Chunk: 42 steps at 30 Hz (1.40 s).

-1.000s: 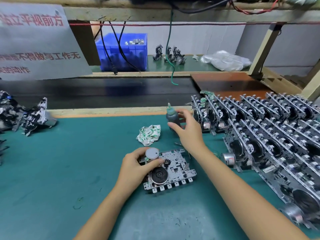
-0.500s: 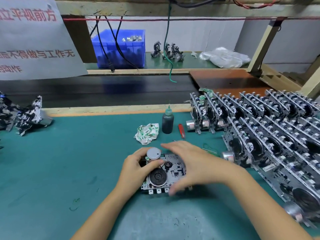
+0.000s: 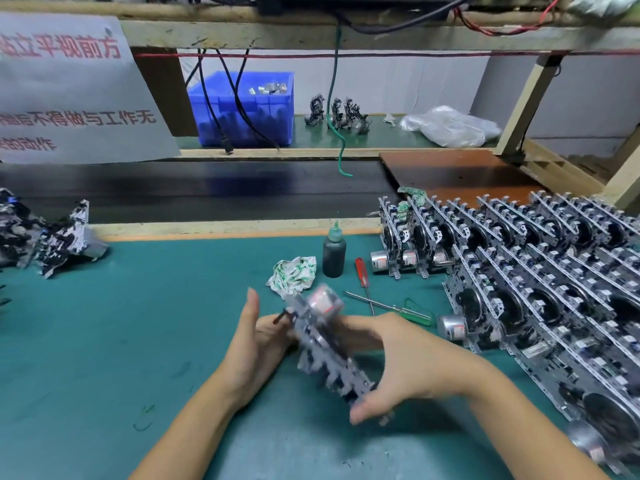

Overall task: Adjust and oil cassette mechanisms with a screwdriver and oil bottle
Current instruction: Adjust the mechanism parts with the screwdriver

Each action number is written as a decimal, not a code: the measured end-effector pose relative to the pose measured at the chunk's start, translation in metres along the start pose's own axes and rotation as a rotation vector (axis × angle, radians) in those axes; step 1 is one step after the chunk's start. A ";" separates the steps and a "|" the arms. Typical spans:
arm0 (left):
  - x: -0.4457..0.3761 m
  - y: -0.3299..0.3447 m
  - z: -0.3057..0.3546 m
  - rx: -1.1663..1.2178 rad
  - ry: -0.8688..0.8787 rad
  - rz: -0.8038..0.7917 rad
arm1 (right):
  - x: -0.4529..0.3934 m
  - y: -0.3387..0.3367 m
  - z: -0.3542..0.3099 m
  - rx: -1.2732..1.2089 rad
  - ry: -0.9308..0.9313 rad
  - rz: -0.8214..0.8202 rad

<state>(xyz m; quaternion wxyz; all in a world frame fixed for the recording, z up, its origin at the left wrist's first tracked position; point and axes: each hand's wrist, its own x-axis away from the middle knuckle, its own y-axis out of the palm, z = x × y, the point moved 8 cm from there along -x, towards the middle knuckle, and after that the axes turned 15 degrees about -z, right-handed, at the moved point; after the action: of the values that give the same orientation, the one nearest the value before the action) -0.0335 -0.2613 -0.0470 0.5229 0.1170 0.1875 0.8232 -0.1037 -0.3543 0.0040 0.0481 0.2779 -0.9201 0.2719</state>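
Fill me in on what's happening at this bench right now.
A person is working on cassette mechanisms at a green mat. Both hands hold one mechanism tilted up off the mat, blurred with motion: the right hand grips its near side, the left hand supports the far side. The oil bottle stands upright, untouched, beside a crumpled rag. The red-handled screwdriver and green-handled one lie on the mat. Rows of mechanisms stand at the right.

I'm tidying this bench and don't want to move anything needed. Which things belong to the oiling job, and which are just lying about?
Belongs to the job:
cassette mechanism held between both hands
oil bottle
red screwdriver
green screwdriver
rows of mechanisms

Lying about:
crumpled wrapper
blue bin
plastic bag
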 end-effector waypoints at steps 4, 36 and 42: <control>-0.015 0.038 -0.005 0.322 -0.068 -0.292 | -0.004 0.015 -0.015 -0.543 -0.210 -0.119; -0.019 -0.009 -0.032 0.566 -0.136 0.074 | 0.007 -0.041 0.065 -0.317 0.118 0.595; -0.019 -0.012 -0.036 0.544 -0.179 0.080 | -0.015 0.008 0.046 -0.590 0.054 0.082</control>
<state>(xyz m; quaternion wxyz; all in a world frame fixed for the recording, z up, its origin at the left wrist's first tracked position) -0.0295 -0.2806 -0.0845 0.4538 0.3324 0.3496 0.7493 -0.0923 -0.3654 -0.0428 0.1404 0.2073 -0.9682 0.0018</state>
